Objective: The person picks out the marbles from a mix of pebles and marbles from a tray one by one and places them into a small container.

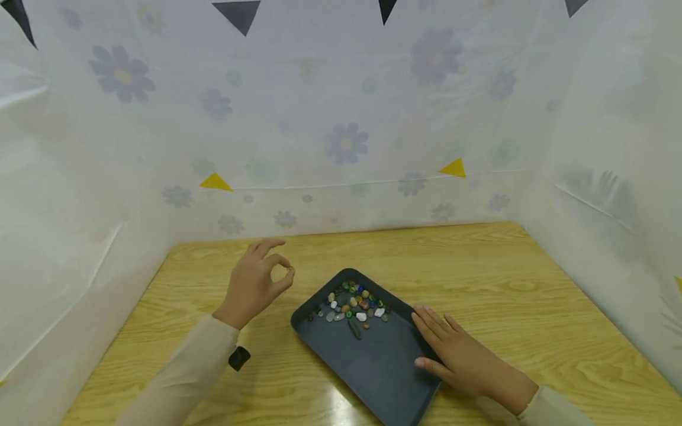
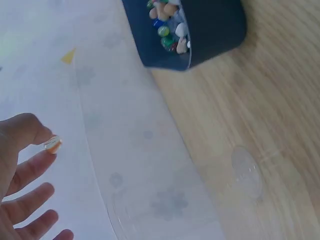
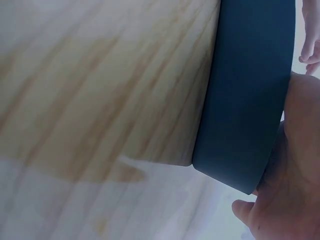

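Note:
My left hand (image 1: 251, 287) is raised above the table to the left of the dark tray (image 1: 380, 370). Its thumb and index finger pinch a small clear glass marble (image 2: 53, 144) with an orange swirl, while the other fingers stand apart. Inside the tray, a mixed cluster of marbles and small pebbles (image 1: 353, 302) lies toward the far end; a long dark stone (image 1: 354, 329) sits at its near edge. My right hand (image 1: 460, 358) rests over the tray's right rim, fingers extended along it and thumb over the inside. Nothing is gripped there.
A clear, see-through container (image 2: 247, 172) stands on the wooden table (image 1: 479, 266), low in the left wrist view. White flower-printed sheeting (image 1: 346, 201) encloses the table at the back and both sides. A black watch-like device (image 1: 239, 358) is on the left wrist.

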Demonstrator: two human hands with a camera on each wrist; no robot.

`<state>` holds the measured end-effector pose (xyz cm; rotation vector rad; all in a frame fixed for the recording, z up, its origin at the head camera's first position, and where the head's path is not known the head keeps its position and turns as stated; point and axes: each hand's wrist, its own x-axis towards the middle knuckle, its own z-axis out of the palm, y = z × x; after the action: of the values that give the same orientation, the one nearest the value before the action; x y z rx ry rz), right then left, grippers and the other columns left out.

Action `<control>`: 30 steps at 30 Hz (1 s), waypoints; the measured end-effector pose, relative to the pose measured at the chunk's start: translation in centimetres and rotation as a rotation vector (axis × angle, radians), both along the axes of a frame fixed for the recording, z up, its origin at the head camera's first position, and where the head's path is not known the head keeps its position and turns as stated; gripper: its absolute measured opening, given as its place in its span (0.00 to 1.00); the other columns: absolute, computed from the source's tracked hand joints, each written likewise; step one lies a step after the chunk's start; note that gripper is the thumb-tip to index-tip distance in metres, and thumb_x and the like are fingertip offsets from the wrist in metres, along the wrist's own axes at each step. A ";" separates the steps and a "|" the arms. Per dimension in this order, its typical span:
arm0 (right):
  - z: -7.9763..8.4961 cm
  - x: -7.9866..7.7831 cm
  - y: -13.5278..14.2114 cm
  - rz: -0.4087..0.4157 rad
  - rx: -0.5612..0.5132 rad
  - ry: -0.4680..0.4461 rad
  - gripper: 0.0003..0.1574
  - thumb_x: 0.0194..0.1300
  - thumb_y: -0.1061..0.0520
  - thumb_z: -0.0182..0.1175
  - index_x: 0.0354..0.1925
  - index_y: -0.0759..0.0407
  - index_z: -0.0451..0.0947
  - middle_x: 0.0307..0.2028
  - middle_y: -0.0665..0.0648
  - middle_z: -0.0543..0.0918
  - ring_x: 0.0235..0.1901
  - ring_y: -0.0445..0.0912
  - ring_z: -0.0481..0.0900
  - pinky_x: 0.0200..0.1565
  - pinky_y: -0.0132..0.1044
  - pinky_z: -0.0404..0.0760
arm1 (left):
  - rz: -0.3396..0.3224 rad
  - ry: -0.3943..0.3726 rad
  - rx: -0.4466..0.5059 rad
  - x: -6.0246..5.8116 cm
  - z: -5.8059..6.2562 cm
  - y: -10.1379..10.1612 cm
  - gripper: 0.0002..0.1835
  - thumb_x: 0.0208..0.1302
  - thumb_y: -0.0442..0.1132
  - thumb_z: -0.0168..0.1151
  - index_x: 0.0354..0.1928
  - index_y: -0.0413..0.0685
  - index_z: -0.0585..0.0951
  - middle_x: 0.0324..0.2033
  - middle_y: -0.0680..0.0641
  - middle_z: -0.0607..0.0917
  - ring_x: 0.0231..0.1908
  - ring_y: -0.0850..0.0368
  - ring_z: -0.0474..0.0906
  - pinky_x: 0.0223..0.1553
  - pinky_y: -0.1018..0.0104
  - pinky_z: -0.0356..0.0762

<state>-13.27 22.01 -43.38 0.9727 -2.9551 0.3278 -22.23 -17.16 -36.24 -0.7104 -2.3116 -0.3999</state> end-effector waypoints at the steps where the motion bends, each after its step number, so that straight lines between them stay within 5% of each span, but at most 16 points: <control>1: 0.0 0.0 0.0 0.002 0.001 0.006 0.48 0.70 0.34 0.46 0.73 0.63 0.51 0.74 0.63 0.51 0.72 0.57 0.50 0.66 0.61 0.56 | 0.019 -0.012 0.034 -0.1 0.1 -0.3 0.05 0.54 0.41 0.69 0.28 0.48 0.85 0.53 0.42 0.80 0.55 0.42 0.73 0.36 0.50 0.81; 6: 0.0 0.1 -0.1 0.003 -0.003 0.017 0.48 0.70 0.33 0.45 0.73 0.63 0.52 0.73 0.63 0.52 0.72 0.57 0.51 0.66 0.60 0.56 | 0.114 -0.043 0.178 -0.8 0.0 -1.7 0.07 0.55 0.41 0.69 0.30 0.44 0.86 0.56 0.41 0.78 0.59 0.38 0.69 0.26 0.49 0.80; 15: 0.0 0.1 -0.2 0.001 -0.001 0.040 0.48 0.70 0.34 0.47 0.72 0.64 0.54 0.73 0.63 0.53 0.72 0.57 0.53 0.65 0.61 0.56 | 0.181 -0.214 0.397 -1.7 -1.7 -3.2 0.10 0.58 0.40 0.68 0.35 0.37 0.86 0.55 0.37 0.78 0.57 0.36 0.69 0.51 0.38 0.72; 22: 0.0 0.1 -0.2 0.008 -0.009 0.048 0.47 0.70 0.35 0.48 0.72 0.65 0.54 0.73 0.64 0.54 0.71 0.58 0.54 0.65 0.62 0.57 | 0.210 -0.351 0.447 -1.8 -2.6 -3.7 0.12 0.61 0.41 0.66 0.39 0.37 0.86 0.57 0.36 0.77 0.57 0.35 0.69 0.58 0.37 0.65; 30: 0.1 0.2 -0.2 0.023 -0.022 0.072 0.46 0.70 0.36 0.48 0.72 0.65 0.55 0.72 0.65 0.55 0.70 0.60 0.55 0.64 0.63 0.58 | 0.204 -0.405 0.460 -1.8 -2.9 -3.9 0.13 0.63 0.41 0.65 0.41 0.37 0.85 0.58 0.37 0.76 0.59 0.35 0.68 0.59 0.37 0.64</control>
<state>-13.11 21.80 -43.28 0.9955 -2.8717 0.3189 -23.98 -21.02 -39.09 -0.1728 -2.4919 -1.0129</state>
